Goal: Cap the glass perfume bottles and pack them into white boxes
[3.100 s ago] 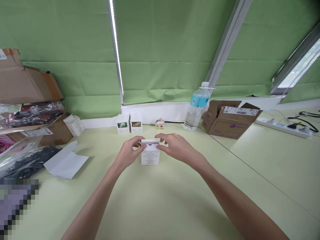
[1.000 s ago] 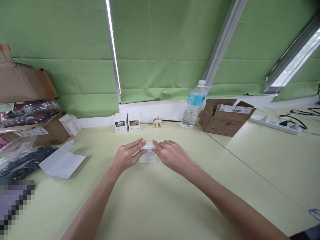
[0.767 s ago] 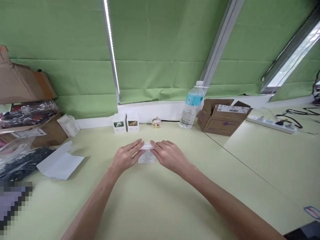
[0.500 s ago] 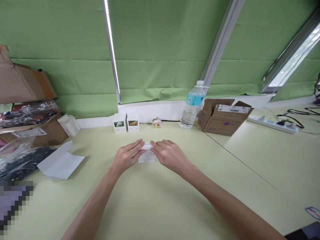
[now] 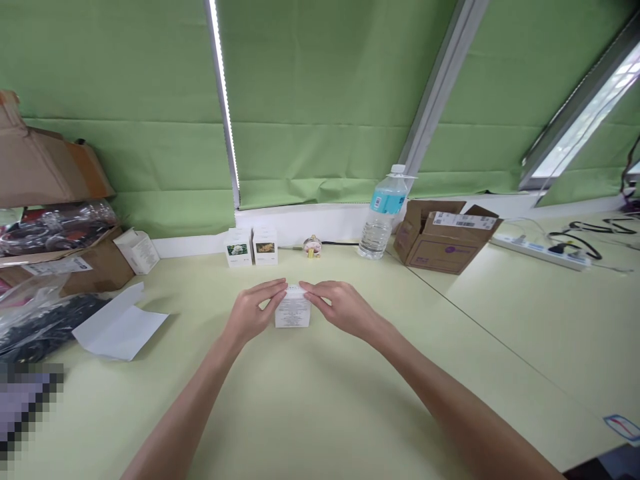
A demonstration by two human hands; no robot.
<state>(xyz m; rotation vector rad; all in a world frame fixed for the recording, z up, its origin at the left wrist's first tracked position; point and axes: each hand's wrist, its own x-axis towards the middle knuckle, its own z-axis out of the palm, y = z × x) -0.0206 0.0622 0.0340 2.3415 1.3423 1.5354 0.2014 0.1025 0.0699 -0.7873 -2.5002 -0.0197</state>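
My left hand (image 5: 249,312) and right hand (image 5: 345,308) stay half-open either side of the white box (image 5: 293,312), barely touching it; an uneven push could skid it sideways.

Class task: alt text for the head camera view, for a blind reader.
Left hand and right hand touch a small white printed box on a pale green table. Behind stand two white boxes, a water bottle and an open cardboard box.

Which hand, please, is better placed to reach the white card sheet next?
Probably the left hand: it sits nearer the white card sheet, with the white box blocking the right hand.
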